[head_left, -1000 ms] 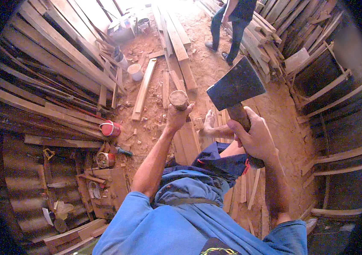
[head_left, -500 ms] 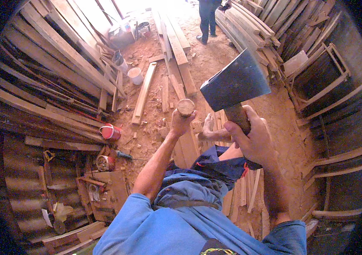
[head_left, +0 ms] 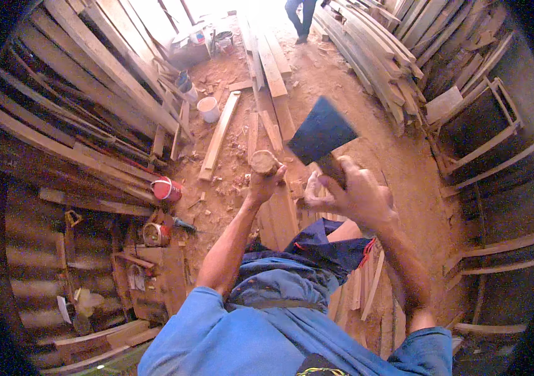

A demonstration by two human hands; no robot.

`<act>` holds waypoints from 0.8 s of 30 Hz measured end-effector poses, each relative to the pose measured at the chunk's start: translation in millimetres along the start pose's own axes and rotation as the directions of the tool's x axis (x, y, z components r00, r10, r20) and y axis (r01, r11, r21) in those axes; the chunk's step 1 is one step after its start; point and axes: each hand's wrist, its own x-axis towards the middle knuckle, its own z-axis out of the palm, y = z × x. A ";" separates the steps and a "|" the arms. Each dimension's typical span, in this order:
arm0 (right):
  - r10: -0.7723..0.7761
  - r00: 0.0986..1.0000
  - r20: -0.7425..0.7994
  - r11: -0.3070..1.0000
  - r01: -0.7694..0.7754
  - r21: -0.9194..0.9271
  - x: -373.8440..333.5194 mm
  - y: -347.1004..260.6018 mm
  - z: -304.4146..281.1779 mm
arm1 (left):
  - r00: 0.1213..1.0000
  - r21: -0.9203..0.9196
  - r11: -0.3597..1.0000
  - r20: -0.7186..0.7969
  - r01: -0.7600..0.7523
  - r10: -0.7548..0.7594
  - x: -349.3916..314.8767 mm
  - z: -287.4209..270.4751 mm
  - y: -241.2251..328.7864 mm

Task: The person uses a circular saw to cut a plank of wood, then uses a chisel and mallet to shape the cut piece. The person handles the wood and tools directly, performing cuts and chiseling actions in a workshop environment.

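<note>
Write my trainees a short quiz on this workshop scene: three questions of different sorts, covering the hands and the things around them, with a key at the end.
1. Multiple choice: What does the person's right hand hold?
A) a saw
B) a hatchet
C) a paintbrush

2. True or false: The red bucket is on the person's left side.

3. Fill in the missing word: The left hand grips a piece of wood whose ______ end faces up toward the camera.

Key:
1. B
2. True
3. round
</note>
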 end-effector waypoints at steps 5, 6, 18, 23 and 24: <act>0.175 0.972 -0.156 0.831 -0.061 0.552 -11.0 -42.9 -36.9 | 0.991 -0.068 0.989 0.006 0.134 -0.134 -0.5 9.5 9.6; 0.232 0.954 -0.187 0.749 -0.052 0.660 -12.0 -48.9 -31.1 | 0.994 -0.087 0.990 0.024 0.109 -0.108 0.1 11.2 14.0; 0.006 1.000 0.004 0.967 -0.007 0.254 -3.6 -29.3 -14.1 | 0.970 -0.290 0.928 -0.001 0.233 -0.244 -7.2 -26.4 9.3; 0.144 0.974 -0.173 0.776 -0.002 0.630 -14.9 -62.0 -36.1 | 0.984 -0.058 0.983 0.061 0.174 -0.170 -4.5 -12.3 9.6; 0.143 0.957 -0.251 0.745 0.063 0.664 -14.6 -65.4 -22.0 | 0.982 -0.018 0.984 0.068 0.177 -0.176 -2.2 -10.2 9.1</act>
